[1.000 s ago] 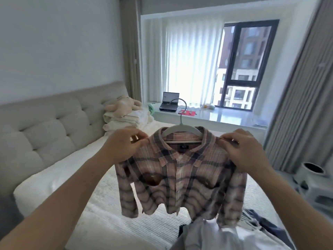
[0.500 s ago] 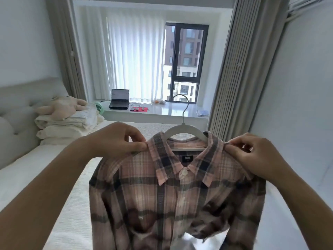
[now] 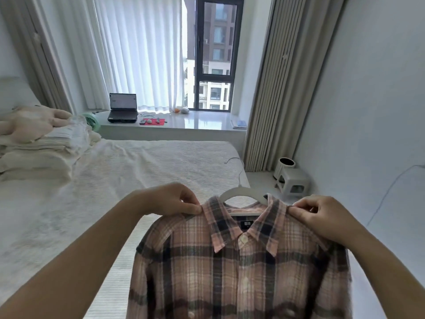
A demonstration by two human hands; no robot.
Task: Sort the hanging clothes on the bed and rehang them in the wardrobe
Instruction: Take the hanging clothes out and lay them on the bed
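Lowered now, one plaid shirt (image 3: 241, 261) on one hanger (image 3: 243, 194); left hand (image 3: 170, 199), right hand (image 3: 322, 217) grip pinching shoulders.

Bright daylight from window (image 3: 215, 54) — wide-angle edge distortion.

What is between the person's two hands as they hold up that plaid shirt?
In the head view, the shirt's collar and the white hanger lie between the left hand and right hand.
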